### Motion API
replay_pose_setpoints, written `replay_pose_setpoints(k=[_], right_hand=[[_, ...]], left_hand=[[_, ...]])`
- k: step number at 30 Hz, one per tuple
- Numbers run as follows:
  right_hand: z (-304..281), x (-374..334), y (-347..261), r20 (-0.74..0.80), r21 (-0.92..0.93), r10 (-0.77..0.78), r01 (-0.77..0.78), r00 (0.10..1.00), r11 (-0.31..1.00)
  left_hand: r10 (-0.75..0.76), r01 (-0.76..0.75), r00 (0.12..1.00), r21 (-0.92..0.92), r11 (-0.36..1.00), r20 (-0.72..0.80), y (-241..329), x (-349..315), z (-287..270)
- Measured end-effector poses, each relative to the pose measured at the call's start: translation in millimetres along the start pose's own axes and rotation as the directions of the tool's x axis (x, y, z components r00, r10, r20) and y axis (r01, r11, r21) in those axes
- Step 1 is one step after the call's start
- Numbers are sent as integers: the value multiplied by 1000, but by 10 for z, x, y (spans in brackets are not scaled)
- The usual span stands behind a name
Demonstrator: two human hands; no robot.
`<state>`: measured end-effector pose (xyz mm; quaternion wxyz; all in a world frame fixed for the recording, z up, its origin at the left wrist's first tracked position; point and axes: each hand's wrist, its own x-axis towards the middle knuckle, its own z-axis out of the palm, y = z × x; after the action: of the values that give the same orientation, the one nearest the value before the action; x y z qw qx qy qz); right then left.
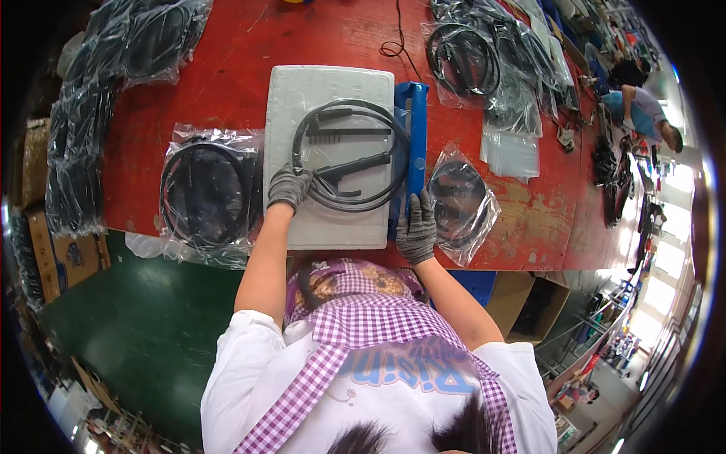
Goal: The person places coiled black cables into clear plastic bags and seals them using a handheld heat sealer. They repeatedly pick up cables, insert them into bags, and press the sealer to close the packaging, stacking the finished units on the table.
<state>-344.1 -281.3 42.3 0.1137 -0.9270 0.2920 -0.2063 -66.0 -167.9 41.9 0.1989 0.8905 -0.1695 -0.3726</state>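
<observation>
Coiled black cable [349, 155] lies flat on the grey foam pad [302, 91], its straight plug ends running left-right across the loop. Left hand [288, 188], gloved, fingers curled onto the coil's near-left edge. Right hand [417, 228], gloved, fingers extended flat on the blue bar [414, 121] at the pad's right edge; bar's long axis runs near-far. Bagged cables [206, 193] lie left of the pad.

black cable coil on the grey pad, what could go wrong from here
The black cable coil is pinned only at its lower left by the left hand, so its loose loops may spring open. The right hand rests on the blue sealer bar, close to the coil; a loop might get caught under it.
</observation>
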Motion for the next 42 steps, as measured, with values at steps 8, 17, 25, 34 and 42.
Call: replay_pose_setpoints(k=[8,17,25,34,42], right_hand=[[9,-44,-27,24,-16,1,-1,1000,1000],[-48,-38,-77,39,2,26,-26,999,1000],[-965,273,-81,442,880,470,-472,764,-60],[-277,-867,15,590,421,-320,56,742,905],[126,-208,-480,864,495,338,-751,373,-437]], left_hand=[[-13,8,999,-89,996,-52,-125,-12,105],[-32,17,986,-88,996,-163,-174,19,224],[-72,-74,954,-462,884,-290,-716,122,604],[70,161,985,-987,-19,159,-870,-1356,1168],[46,191,978,-967,169,202,-426,-1954,771]])
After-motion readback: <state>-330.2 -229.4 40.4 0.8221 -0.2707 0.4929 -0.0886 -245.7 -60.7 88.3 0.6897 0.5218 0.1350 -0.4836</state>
